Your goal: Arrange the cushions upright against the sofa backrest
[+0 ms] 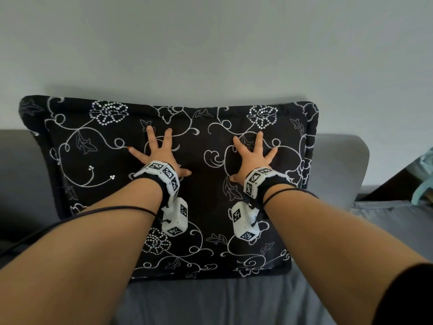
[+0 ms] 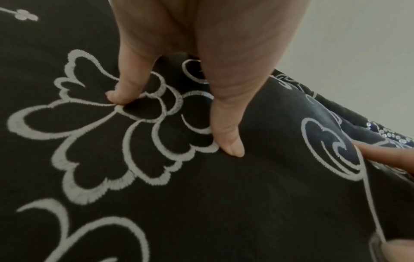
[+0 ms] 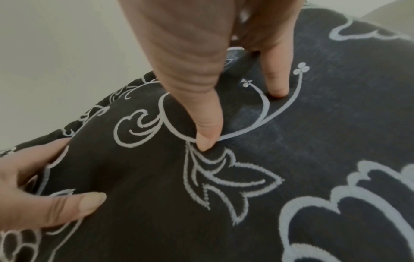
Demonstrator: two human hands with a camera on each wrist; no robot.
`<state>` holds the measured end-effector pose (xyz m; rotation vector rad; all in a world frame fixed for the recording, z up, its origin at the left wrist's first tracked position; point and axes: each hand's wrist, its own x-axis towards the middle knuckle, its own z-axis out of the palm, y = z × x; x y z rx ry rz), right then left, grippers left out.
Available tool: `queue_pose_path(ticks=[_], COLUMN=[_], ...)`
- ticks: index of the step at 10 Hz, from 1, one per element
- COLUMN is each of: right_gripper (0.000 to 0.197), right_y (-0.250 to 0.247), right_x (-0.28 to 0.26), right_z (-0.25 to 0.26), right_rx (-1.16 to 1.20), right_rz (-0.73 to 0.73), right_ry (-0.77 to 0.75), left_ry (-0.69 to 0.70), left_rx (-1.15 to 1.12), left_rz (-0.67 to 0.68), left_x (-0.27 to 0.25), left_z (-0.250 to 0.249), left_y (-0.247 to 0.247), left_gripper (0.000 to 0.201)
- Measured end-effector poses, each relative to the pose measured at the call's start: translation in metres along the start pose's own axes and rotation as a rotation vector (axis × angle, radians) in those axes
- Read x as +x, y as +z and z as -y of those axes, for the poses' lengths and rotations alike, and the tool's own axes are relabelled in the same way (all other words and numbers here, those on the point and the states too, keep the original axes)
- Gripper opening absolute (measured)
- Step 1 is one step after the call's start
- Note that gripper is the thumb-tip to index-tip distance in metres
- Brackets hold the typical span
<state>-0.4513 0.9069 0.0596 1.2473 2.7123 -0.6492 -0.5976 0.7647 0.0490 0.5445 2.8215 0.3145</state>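
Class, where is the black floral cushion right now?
In the head view, the black cushion stands centred against the grey sofa backrest, with the left hand and right hand pressed flat on its front.

cushion (image 1: 131, 195): blk w/ white floral scrolls + sequin flowers | sofa (image 1: 337, 165): grey | wall (image 1: 210, 43): pale grey-white | wrist bands (image 1: 161, 177): white, blk markers

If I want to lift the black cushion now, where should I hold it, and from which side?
Probably by its two short side edges, one hand from the left and one from the right. The black cushion stands wide and upright against the sofa backrest, and its flat border gives a grip there. At present the left hand and right hand only press flat, fingers spread, on its front.
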Motion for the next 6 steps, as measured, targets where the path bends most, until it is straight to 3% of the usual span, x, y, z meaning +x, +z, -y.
queue_pose_path(ticks=[3,6], right_gripper=[0.101,0.088], right_y=[-0.008,-0.007], right_x=[-0.012,-0.065], right_z=[-0.031,-0.067], right_rx=[0.028,0.214], right_rz=[0.053,0.216], right_ry=[-0.109,-0.066], left_ry=[0.059,0.128], left_rx=[0.014,-0.024], left_rz=[0.024,0.203], left_x=[-0.031,-0.07], left_z=[0.004,0.006], left_y=[-0.016,-0.017], left_gripper=[0.118,0.115])
